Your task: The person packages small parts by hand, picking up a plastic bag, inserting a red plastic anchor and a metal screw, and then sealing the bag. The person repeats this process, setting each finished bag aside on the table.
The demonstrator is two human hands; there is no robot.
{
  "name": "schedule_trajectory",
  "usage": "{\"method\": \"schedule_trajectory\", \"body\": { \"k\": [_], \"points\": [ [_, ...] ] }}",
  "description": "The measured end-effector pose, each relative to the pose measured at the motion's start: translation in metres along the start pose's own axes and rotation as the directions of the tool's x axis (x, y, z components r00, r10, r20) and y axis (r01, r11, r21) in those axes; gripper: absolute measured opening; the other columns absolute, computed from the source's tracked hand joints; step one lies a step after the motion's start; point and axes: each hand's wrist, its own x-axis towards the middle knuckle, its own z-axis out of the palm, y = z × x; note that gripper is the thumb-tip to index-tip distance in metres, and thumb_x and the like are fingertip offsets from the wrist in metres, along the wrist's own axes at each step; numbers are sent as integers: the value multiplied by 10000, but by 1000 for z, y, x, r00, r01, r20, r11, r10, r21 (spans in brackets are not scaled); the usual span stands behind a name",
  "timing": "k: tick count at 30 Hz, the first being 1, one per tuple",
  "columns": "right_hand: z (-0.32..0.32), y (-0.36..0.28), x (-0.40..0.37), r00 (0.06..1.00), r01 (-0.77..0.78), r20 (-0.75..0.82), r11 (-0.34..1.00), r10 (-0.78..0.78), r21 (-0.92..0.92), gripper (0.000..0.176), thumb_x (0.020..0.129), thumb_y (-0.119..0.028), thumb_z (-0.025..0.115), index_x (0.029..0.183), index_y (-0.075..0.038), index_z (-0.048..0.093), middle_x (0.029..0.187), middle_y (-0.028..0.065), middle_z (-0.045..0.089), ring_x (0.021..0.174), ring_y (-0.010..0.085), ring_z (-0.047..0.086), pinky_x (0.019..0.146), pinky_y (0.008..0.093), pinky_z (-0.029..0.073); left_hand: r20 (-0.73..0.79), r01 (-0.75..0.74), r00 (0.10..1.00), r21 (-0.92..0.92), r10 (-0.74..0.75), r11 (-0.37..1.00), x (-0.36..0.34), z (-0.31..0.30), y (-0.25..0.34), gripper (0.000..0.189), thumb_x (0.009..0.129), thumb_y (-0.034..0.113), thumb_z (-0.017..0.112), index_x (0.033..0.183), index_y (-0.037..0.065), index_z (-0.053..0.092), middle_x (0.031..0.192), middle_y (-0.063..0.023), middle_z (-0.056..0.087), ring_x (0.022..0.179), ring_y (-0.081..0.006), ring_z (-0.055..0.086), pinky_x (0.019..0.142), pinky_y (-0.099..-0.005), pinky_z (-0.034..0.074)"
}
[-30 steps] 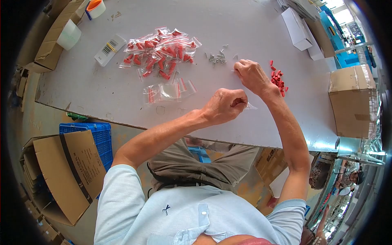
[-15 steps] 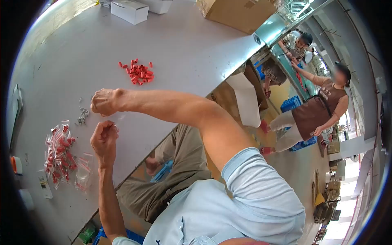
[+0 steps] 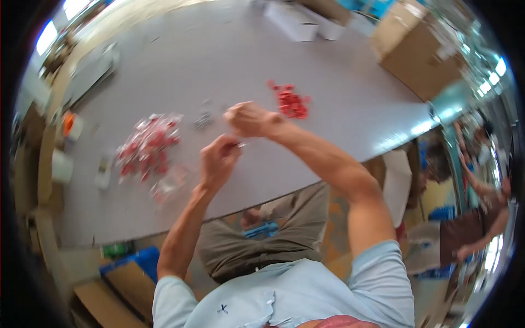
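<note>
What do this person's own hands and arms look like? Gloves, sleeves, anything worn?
Left hand and right hand: both ungloved, no watch or bracelet visible; too blurred to rule out rings. The left sleeve and right sleeve are short and pale blue, leaving the forearms bare.

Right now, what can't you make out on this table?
All in the head view:
- Right hand: its own back hides what its fingertips touch.
- Left hand: fingers and blur hide what the small pale bit is.
- Metal pieces: too small and blurred to count.
- Bagged pile: blur and overlap hide each bag's contents.
</note>
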Motion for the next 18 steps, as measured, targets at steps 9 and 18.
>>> {"method": "schedule_trajectory", "body": {
  "k": [9, 18],
  "points": [
    [-4, -13, -40, 848, -319, -121, 679, 517, 662, 79, 888, -65, 638, 909, 9, 621, 744, 109, 665, 609, 175, 652, 558, 361, 534, -297, 2, 953, 189, 56, 982, 10, -23, 13, 54, 911, 47, 718, 930, -1, 732, 725, -49, 719, 659, -75, 660, 617, -259, 534],
    [27, -52, -65, 741, -33, 128, -155, 659, 987, 144, 970, -115, 677, 1002, 23, 707, 812, 67, 703, 649, 100, 670, 573, 259, 603, -357, -48, 916, 356, 183, 933, 9, -23, 7, 54, 914, 38, 726, 946, -6, 730, 746, -91, 724, 655, -119, 679, 614, -278, 545]
  ]
}}
